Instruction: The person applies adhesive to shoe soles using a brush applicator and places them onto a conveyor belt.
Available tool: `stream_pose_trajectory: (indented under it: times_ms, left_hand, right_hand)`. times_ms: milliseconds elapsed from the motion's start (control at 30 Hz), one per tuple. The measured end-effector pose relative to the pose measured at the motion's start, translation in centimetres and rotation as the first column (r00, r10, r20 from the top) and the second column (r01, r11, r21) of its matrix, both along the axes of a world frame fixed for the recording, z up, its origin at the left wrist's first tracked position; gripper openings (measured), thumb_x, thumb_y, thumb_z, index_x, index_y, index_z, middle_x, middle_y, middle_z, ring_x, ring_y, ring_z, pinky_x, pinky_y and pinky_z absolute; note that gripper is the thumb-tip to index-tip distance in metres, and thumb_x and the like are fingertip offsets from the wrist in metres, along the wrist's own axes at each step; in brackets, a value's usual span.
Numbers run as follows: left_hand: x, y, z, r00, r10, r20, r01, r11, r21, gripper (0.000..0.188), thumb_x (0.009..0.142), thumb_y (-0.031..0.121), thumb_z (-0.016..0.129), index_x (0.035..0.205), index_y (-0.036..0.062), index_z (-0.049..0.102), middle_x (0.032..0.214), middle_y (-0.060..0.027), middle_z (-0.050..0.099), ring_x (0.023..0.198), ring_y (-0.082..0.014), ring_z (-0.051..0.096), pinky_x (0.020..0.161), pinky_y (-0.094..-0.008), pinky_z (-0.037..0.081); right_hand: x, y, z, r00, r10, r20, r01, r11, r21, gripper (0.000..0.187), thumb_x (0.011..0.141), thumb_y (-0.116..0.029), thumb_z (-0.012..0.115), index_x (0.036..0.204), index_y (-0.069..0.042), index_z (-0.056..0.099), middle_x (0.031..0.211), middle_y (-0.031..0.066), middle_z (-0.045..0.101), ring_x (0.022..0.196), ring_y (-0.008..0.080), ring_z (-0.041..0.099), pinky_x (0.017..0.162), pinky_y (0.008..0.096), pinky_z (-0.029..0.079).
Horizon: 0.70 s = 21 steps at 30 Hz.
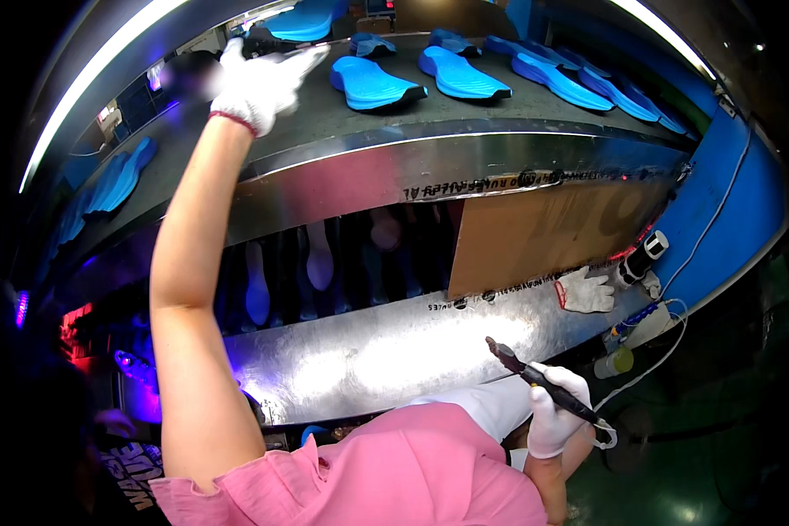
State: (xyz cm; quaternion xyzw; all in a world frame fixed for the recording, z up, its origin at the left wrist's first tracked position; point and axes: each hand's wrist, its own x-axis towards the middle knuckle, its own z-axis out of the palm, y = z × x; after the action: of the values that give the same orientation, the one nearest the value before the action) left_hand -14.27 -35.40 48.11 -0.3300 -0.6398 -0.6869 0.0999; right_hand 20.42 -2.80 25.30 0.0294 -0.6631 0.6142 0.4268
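Observation:
My left hand (pixel 267 86), in a white knit glove with a red cuff, is raised over the dark conveyor belt at the upper left. Its fingers are stretched out and apart, and I see nothing held in it. Nearest to it on its right lies a bright blue shoe sole (pixel 373 85) with a black end; a second blue sole (pixel 461 74) lies further along. Low at the right, my right hand (pixel 559 412), gloved in white, is closed round a slim black brush (pixel 548 386). The brush's dark brown tip points up and left, and a white tube (pixel 607 433) leaves its rear end.
More blue soles (pixel 563 81) line the belt (pixel 342 127) at right and left. Below, a metal shelf (pixel 368 359) holds a loose white glove (pixel 587 291) beside a cardboard sheet (pixel 543 237). A black-and-white cylinder (pixel 643 258) and a yellow-capped bottle (pixel 615 362) stand at right.

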Motion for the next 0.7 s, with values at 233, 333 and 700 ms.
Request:
stream_pose_trajectory:
  times_ms: [233, 333, 700]
  left_hand:
    - [1.7, -11.8, 0.2, 0.196, 0.469, -0.861, -0.549, -0.675, -0.493, 0.049, 0.091, 0.036, 0.055, 0.134, 0.0116, 0.053, 0.140, -0.0160, 0.048, 0.131, -0.0352, 0.043, 0.105, -0.0539, 0.038]
    - [4.4, -19.7, 1.0, 0.209, 0.615, -0.760, -0.315, -0.694, -0.648, 0.044, 0.097, 0.036, 0.044, 0.132, 0.0102, 0.056, 0.144, -0.0163, 0.045, 0.129, -0.0354, 0.046, 0.106, -0.0519, 0.040]
    - [4.0, -23.5, -2.3, 0.282, 0.640, -0.714, -0.388, -0.604, -0.696, 0.059, 0.087, 0.037, 0.062, 0.138, 0.0118, 0.048, 0.124, -0.0150, 0.058, 0.109, -0.0288, 0.059, 0.094, -0.0417, 0.047]
  right_hand:
    - [0.6, 0.6, -1.2, 0.990, -0.059, 0.130, 0.065, 0.997, -0.042, 0.028, 0.078, -0.006, 0.077, 0.100, 0.004, 0.063, 0.086, 0.0087, 0.069, 0.071, 0.0101, 0.062, 0.066, 0.0214, 0.050]
    - [0.4, 0.3, -0.3, 0.990, -0.044, 0.136, 0.052, 0.997, -0.055, 0.025, 0.079, -0.005, 0.077, 0.099, 0.005, 0.065, 0.085, 0.0075, 0.069, 0.070, 0.0087, 0.062, 0.065, 0.0210, 0.049]
    - [-0.4, 0.6, 0.3, 0.989, -0.004, 0.150, -0.019, 0.988, 0.152, 0.021, 0.080, 0.003, 0.072, 0.099, 0.003, 0.063, 0.075, 0.0089, 0.070, 0.060, 0.0107, 0.065, 0.055, 0.0224, 0.050]
